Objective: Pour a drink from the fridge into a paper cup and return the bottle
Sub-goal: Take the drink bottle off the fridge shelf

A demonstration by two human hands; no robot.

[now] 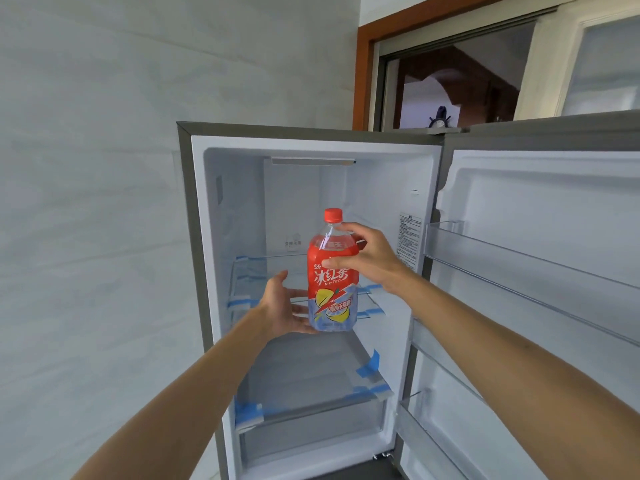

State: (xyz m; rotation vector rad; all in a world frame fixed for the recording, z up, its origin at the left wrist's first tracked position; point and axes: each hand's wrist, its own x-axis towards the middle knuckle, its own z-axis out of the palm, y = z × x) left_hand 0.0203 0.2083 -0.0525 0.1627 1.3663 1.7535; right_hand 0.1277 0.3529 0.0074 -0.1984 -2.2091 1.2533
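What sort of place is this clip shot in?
Likely a home kitchen, or a room next to one: an open fridge with taped glass shelves, an ice tea bottle held at it, and a wood-framed opening behind.

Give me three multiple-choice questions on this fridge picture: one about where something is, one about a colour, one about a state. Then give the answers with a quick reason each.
1. Where is the ice tea bottle?
A. On a door shelf
B. Held in both hands at the open fridge
C. In the bottom drawer

2. What colour is the bottle cap?
A. Red
B. Green
C. White

3. How is the fridge door?
A. Shut
B. Open, swung to the right
C. Taken off

Answers:
1 B: the right hand grips the bottle's upper part and the left hand supports it near the base.
2 A: the cap is red, above the clear neck.
3 B: the door's inner side and its door shelves face the camera on the right.
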